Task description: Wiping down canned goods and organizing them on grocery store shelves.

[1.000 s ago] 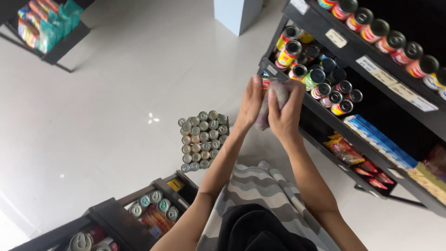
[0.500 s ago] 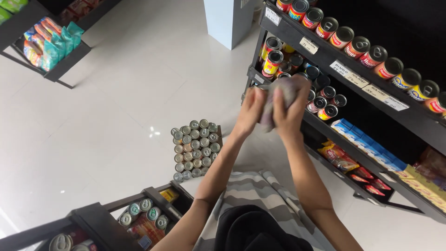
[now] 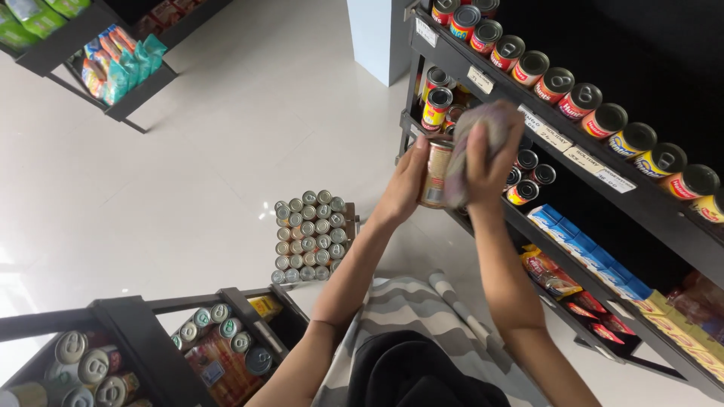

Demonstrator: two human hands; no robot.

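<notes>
My left hand [image 3: 403, 185] grips a tin can [image 3: 435, 172] with a red and tan label, held upright in front of the dark shelf unit [image 3: 573, 162]. My right hand [image 3: 490, 162] presses a grey cloth [image 3: 479, 139] against the can's right side and top. Both hands are raised at the level of the middle shelf, close to a group of cans [image 3: 528, 173] standing there. Much of the held can is hidden by the cloth and my fingers.
The top shelf carries a row of cans [image 3: 573, 94]. Blue boxes [image 3: 584, 245] and red packets [image 3: 550, 271] lie on lower shelves. A tray of several cans [image 3: 305, 234] sits on the white floor. A dark cart [image 3: 143, 347] holds more cans at lower left. Another rack [image 3: 113, 64] stands far left.
Both hands have risen and moved closer to the shelf. The cloth now covers the can's top and right side, and the can's label shows on the left.
</notes>
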